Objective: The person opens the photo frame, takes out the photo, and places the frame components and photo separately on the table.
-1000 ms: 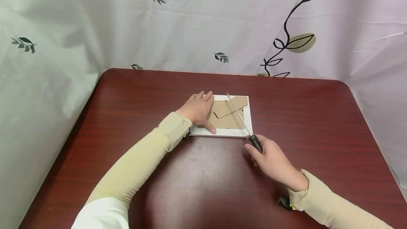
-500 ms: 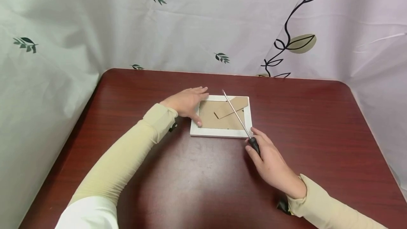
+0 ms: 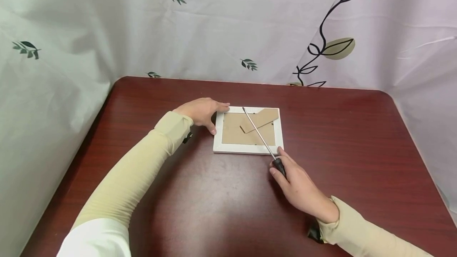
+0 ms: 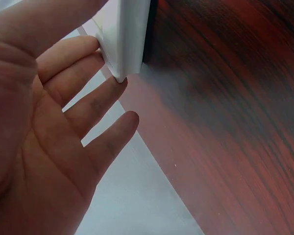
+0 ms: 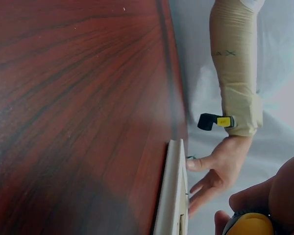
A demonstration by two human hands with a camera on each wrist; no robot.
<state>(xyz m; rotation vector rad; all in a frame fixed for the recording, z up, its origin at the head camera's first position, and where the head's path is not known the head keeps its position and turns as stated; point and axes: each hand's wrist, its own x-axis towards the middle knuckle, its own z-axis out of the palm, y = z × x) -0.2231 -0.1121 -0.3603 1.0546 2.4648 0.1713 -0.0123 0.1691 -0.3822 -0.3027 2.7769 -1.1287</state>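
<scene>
A white picture frame [image 3: 216, 137] lies face down on the dark red table [image 3: 228, 201], its brown cardboard back [image 3: 235, 132] and stand flap [image 3: 265, 116] up. My left hand [image 3: 201, 111] rests at the frame's left edge with straight fingers; the fingertips [image 4: 105, 63] touch the frame's corner [image 4: 125, 39]. My right hand [image 3: 298, 187] grips the black handle of a long screwdriver [image 3: 262, 138], whose metal shaft slants over the cardboard with its tip near the frame's far edge. The right wrist view shows the handle's yellow end [image 5: 250, 225] and the frame's edge [image 5: 171, 196].
A white curtain [image 3: 89, 31] with leaf prints hangs close behind and to the left of the table. Another pale curtain [image 3: 410, 31] with a dark vine pattern hangs at the right. Small black wrist cameras sit on both sleeves.
My left hand has slid left off the cardboard back to the frame's left edge. My right hand and the screwdriver have shifted slightly left, the tip moving left along the frame's far side.
</scene>
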